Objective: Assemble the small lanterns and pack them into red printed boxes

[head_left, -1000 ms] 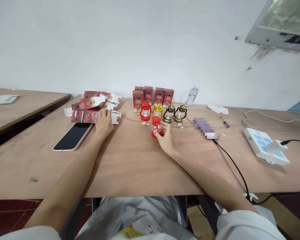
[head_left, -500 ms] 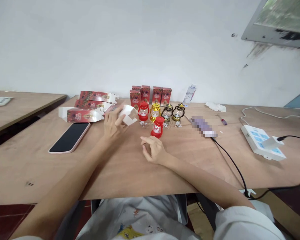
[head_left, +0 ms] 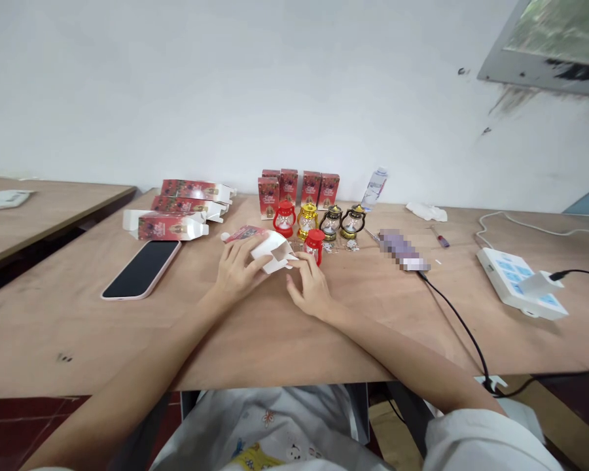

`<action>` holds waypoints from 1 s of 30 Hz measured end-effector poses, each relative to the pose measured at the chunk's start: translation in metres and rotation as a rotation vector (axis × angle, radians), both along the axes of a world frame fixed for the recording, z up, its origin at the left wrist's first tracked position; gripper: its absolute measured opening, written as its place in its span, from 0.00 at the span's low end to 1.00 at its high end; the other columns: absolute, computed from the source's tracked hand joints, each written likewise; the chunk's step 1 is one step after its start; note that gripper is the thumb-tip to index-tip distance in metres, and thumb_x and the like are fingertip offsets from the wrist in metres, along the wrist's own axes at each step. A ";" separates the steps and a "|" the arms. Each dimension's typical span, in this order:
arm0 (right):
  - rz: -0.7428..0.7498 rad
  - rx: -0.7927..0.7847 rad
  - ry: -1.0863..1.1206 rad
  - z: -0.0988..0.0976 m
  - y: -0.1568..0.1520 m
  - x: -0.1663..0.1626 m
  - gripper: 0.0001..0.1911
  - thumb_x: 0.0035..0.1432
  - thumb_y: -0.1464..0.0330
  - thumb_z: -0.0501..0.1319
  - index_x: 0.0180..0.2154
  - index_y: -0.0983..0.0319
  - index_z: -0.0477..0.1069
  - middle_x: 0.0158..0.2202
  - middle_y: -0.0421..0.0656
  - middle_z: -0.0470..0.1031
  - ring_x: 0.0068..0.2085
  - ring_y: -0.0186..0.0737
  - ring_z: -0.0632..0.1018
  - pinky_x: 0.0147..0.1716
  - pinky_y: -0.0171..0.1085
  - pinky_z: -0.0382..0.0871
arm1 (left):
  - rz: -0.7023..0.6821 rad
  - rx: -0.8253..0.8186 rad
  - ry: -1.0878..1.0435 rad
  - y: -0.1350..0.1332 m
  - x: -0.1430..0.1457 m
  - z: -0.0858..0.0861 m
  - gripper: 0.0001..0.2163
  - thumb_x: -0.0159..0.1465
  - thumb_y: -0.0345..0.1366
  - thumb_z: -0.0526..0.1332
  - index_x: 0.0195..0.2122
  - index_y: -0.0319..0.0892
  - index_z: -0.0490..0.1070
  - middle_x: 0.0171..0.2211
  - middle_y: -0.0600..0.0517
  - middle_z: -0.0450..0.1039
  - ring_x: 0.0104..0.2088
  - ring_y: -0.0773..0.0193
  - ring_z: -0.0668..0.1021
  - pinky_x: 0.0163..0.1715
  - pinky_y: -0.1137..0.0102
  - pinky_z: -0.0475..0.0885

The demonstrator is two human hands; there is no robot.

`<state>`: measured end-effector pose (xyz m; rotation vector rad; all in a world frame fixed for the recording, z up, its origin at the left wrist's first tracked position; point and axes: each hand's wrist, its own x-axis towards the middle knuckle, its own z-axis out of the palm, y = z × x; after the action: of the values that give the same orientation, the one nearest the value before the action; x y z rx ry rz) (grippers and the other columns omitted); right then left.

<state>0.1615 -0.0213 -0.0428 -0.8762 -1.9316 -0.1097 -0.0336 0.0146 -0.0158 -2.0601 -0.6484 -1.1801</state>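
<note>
My left hand grips a flat, unfolded red and white carton just above the wooden table. My right hand touches the carton's white flap from the right, fingers pinched on it. A small red toy lantern stands just behind my right hand. Behind it a row of toy lanterns stands: red, gold and two black and gold ones. Several upright red boxes line the wall behind them.
A stack of flat red cartons lies at the left, with a phone face up in front of it. To the right lie a blurred purple object, a screwdriver, a white power strip with cables, a bottle and a crumpled tissue.
My left hand took one flat carton from the stack and brought it to the middle. My right hand let go of the red lantern and moved onto the carton.
</note>
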 end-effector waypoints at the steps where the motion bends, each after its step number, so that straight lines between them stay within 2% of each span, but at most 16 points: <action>1: -0.004 -0.003 0.002 0.001 0.000 0.000 0.13 0.58 0.71 0.54 0.47 0.62 0.64 0.49 0.53 0.65 0.49 0.46 0.71 0.46 0.45 0.72 | 0.001 -0.010 0.012 0.000 -0.001 0.000 0.16 0.57 0.38 0.66 0.44 0.50 0.63 0.50 0.44 0.71 0.49 0.57 0.74 0.44 0.62 0.68; 5: -0.006 -0.021 0.038 0.003 -0.001 0.003 0.11 0.60 0.70 0.53 0.44 0.60 0.67 0.55 0.51 0.58 0.52 0.46 0.69 0.51 0.49 0.69 | -0.001 -0.060 0.045 -0.001 -0.001 -0.002 0.13 0.58 0.39 0.65 0.43 0.51 0.65 0.51 0.46 0.71 0.49 0.58 0.75 0.43 0.63 0.67; 10: 0.013 -0.047 0.076 0.004 -0.002 0.003 0.22 0.60 0.70 0.53 0.56 0.54 0.60 0.58 0.50 0.53 0.52 0.46 0.69 0.53 0.51 0.67 | -0.059 -0.065 0.047 0.000 0.000 -0.002 0.14 0.58 0.38 0.64 0.45 0.51 0.67 0.52 0.45 0.70 0.50 0.56 0.74 0.44 0.62 0.68; 16: 0.009 -0.052 0.084 0.003 0.000 0.002 0.26 0.59 0.73 0.51 0.58 0.52 0.57 0.59 0.49 0.52 0.54 0.47 0.68 0.54 0.51 0.66 | -0.057 -0.148 0.127 -0.002 0.000 -0.002 0.13 0.59 0.37 0.63 0.45 0.55 0.69 0.53 0.48 0.70 0.53 0.58 0.72 0.47 0.60 0.68; 22: 0.019 -0.062 0.099 0.001 0.001 0.004 0.29 0.57 0.75 0.52 0.59 0.52 0.54 0.59 0.48 0.51 0.52 0.44 0.69 0.52 0.49 0.68 | -0.139 -0.087 0.099 -0.006 0.003 0.000 0.14 0.58 0.36 0.65 0.45 0.56 0.69 0.52 0.49 0.70 0.54 0.58 0.72 0.46 0.62 0.69; 30: 0.038 -0.095 0.105 -0.002 0.003 0.005 0.30 0.58 0.74 0.52 0.60 0.50 0.52 0.59 0.48 0.52 0.54 0.46 0.69 0.54 0.50 0.66 | -0.075 -0.217 0.122 -0.005 0.002 -0.003 0.12 0.58 0.38 0.65 0.43 0.57 0.70 0.52 0.51 0.71 0.53 0.58 0.72 0.48 0.59 0.68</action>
<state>0.1662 -0.0180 -0.0446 -0.8890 -1.8661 0.0501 -0.0318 0.0098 -0.0193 -2.3361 -0.6700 -1.0540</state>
